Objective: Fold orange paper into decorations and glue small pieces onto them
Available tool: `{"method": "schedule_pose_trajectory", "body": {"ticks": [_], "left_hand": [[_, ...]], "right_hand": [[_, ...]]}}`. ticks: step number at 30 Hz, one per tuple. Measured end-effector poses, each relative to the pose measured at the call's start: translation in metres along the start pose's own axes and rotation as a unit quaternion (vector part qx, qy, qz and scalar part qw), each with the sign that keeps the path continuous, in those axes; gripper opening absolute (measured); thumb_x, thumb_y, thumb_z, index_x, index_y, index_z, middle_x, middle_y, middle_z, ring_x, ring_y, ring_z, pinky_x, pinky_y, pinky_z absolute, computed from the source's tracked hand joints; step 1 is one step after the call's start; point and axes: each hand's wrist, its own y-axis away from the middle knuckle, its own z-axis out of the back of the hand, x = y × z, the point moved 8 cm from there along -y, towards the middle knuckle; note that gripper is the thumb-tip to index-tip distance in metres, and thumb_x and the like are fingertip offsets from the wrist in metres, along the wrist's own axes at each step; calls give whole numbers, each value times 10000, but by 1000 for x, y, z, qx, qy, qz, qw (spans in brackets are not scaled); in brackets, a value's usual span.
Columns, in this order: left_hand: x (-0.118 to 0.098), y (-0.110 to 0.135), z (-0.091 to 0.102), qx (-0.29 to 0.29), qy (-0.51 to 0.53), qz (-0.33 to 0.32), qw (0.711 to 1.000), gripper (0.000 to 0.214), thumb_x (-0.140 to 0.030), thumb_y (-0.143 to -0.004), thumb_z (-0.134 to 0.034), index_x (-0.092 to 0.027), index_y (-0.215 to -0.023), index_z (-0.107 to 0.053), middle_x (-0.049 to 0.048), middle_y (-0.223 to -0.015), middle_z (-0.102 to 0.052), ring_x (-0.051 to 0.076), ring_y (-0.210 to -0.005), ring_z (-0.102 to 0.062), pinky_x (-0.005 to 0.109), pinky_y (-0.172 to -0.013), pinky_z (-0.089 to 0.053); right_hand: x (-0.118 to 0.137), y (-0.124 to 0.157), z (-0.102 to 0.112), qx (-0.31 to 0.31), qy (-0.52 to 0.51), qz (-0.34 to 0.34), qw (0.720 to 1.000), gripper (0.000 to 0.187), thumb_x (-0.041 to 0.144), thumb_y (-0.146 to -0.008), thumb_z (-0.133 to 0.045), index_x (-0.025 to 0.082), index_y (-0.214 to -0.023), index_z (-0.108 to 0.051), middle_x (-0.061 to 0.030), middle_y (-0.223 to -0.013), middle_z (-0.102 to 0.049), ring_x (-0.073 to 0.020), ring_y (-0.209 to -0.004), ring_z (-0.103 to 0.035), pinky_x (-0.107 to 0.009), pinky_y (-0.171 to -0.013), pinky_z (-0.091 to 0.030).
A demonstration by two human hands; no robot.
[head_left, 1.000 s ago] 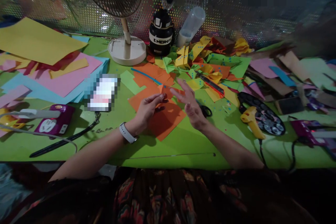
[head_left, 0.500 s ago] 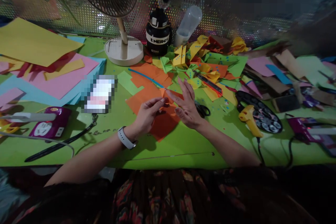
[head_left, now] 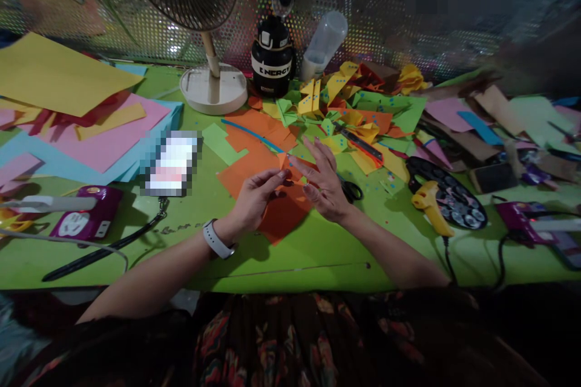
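My left hand [head_left: 256, 196], a pale watch on its wrist, is closed with thumb and forefinger pinched on a small orange paper piece [head_left: 282, 161]. The piece sticks up from the fingertips, and its lower part is hidden. My right hand [head_left: 323, 184] faces it with fingers spread, the index fingertip close by the paper; whether it touches I cannot tell. Beneath both hands lies an orange paper sheet [head_left: 285, 217]. A thin blue strip [head_left: 252, 135] slants over the orange paper behind. Black-handled scissors [head_left: 353, 190] rest just right of my right hand.
A white fan base [head_left: 213, 103] and a black bottle [head_left: 271, 66] stand at the back. Folded paper scraps and a cutter knife [head_left: 361, 142] lie behind my right hand. A phone [head_left: 170, 163] is at left; a yellow-handled glue gun [head_left: 431, 205] at right.
Almost nothing differs. The fingers of my right hand have shifted very slightly, and the left hand keeps its pinch on the orange paper piece.
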Motion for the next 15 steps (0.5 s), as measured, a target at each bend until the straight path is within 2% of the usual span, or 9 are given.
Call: {"method": "schedule_pose_trajectory", "body": {"ticks": [3,5,7,9,11,15], "left_hand": [[1,0,0,0,0,4,1000,223,-372,-646,-880,-224,-780,-781,31,-852,-759,140,-786,-681,238,-675,-510],[1,0,1,-2,-5,-1,1000,226,-374,-652,-877,-219,-786,-781,29,-850,-760,133,-787,-681,227,-677,-509],[0,0,1,-1,-17,-12,1000,232,-380,-670,-866,-211,-804,-782,29,-848,-760,130,-788,-680,220,-677,-508],[-2,0,1,7,-38,-31,999,229,-385,-691,-852,-206,-815,-782,30,-843,-760,129,-786,-678,215,-676,-506],[-5,0,0,22,-65,-54,996,209,-380,-718,-835,-204,-816,-780,27,-836,-759,124,-776,-673,211,-680,-506],[-6,0,-4,49,-107,-73,990,179,-373,-776,-792,-200,-819,-777,25,-829,-756,109,-738,-660,208,-685,-511]], "right_hand": [[-3,0,3,-1,4,-18,1000,651,673,-970,-203,349,-1440,-515,13,-1611,-320,-284,-1524,-171,-530,-1231,-190],[-1,-1,9,-39,-11,1,999,575,614,-988,-297,327,-1427,-532,-23,-1580,-378,-285,-1508,-226,-533,-1220,-218],[-3,-2,16,-89,-35,8,995,491,508,-987,-440,295,-1419,-538,-70,-1508,-479,-279,-1446,-364,-533,-1202,-258],[-10,-3,18,-114,-63,-17,991,454,416,-971,-528,291,-1408,-542,-80,-1358,-617,-255,-1303,-534,-529,-1174,-309],[-16,-4,18,-113,-96,-45,988,432,366,-960,-562,304,-1387,-557,-58,-1191,-705,-234,-1158,-624,-519,-1136,-363],[-20,-3,15,-97,-171,-72,978,427,311,-928,-614,304,-1354,-590,-35,-1026,-728,-213,-1009,-664,-452,-1005,-489]]}}
